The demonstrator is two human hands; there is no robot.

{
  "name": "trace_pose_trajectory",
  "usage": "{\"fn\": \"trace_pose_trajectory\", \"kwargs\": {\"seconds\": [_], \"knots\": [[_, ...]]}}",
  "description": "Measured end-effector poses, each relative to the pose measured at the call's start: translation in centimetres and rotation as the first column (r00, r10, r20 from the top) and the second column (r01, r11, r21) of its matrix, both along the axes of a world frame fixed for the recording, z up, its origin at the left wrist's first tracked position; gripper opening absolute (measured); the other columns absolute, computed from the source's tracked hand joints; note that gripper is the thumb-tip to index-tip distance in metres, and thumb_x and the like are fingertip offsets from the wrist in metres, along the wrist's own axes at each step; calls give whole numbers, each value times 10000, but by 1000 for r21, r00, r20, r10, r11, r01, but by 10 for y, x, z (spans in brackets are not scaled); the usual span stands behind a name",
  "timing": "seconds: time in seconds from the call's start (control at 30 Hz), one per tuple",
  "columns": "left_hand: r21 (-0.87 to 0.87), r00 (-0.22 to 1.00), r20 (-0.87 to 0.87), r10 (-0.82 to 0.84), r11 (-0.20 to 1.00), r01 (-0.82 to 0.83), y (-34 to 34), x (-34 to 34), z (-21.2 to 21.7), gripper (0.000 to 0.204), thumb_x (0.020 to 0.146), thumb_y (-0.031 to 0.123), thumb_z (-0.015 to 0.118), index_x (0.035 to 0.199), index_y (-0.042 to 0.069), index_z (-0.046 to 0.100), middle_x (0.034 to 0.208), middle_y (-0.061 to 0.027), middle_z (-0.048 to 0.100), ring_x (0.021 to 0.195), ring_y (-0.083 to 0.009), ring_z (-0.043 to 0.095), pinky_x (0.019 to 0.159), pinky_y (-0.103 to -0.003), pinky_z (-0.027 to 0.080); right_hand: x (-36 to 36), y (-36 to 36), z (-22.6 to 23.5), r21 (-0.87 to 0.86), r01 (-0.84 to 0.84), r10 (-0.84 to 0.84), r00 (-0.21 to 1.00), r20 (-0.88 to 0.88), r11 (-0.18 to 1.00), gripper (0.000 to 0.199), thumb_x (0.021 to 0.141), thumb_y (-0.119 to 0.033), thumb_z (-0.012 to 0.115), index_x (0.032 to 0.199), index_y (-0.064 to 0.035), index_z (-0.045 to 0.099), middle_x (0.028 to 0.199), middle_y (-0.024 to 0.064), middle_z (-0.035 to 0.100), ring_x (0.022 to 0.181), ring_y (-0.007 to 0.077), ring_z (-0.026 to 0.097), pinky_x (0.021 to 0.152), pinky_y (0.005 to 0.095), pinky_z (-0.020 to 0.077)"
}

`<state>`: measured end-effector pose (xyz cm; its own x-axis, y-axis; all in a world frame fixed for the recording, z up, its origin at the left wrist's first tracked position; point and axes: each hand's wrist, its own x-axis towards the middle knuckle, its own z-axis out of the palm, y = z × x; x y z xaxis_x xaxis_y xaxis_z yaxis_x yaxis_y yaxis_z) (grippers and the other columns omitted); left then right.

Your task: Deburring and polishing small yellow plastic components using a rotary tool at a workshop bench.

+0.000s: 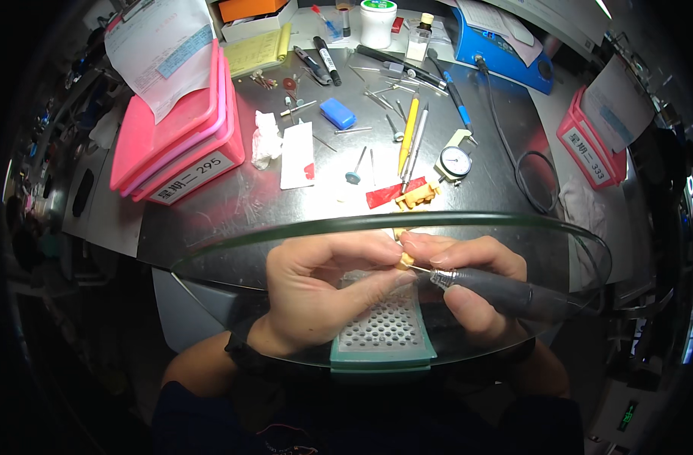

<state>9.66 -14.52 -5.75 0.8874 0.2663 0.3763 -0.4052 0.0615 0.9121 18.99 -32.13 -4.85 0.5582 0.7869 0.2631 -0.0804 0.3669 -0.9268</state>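
My left hand (316,284) pinches a small yellowish tooth-shaped piece (406,260) between thumb and fingertips. Wrapped in my right hand (489,256) is a dark rotary handpiece (506,293), its thin metal bur reaching the piece or very close to it. Both hands are behind a clear curved shield (377,222). Below them lies a perforated tray with a green rim (383,358). Just past the shield, a yellow dental model part (418,196) rests by a red strip (384,196).
A dial gauge (454,162), yellow pencil-like tool (409,133), blue block (338,114) and several loose burs lie on the metal bench (233,216). Pink boxes (176,140) stand left, another pink box (591,144) right. A blue control unit (506,49) and cable (517,163) sit behind.
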Motion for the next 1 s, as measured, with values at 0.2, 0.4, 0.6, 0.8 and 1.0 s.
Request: {"fn": "trace_pose_trajectory", "kwargs": {"seconds": [0.2,0.4,0.6,0.8,1.0], "knots": [[-93,1000,16,-26,995,27,1,0,-3,209,762,-121,695,962,-83,649,976,-163,682,943,-203,662,865,-308,526,-2,0,2,-24,11,-11,1000,-7,1000,293,845,-18,592,1130,44,565,1219,247,580,1191,289,543,1032,394,418],[-116,999,-42,-4,993,-1,-2,-2,0,207,757,-117,703,955,-80,657,970,-156,681,924,-194,661,847,-297,525,0,-1,1,-37,0,1,1000,30,999,302,844,-27,600,1136,42,562,1226,242,577,1180,281,551,1019,386,431],[-10,997,-59,47,999,-48,0,0,-4,234,750,-108,715,977,-76,664,961,-131,674,873,-166,649,805,-271,512,-1,-1,1,0,19,-19,1000,5,1000,290,859,-35,577,1135,50,551,1222,246,576,1167,273,557,1012,383,432],[-94,995,-82,52,994,-60,-5,-1,4,239,761,-98,717,992,-73,661,959,-144,686,858,-160,663,754,-246,527,-1,1,1,34,28,-29,999,36,999,290,874,-56,570,1136,65,534,1219,256,570,1173,275,545,1027,402,413],[-54,993,-88,77,995,-82,-4,-2,5,215,757,-113,707,946,-57,622,938,-171,674,832,-163,666,710,-259,551,-7,3,9,-108,87,-93,995,-44,990,300,839,-183,578,1042,18,487,1179,295,573,1141,351,560,974,477,460]]}}
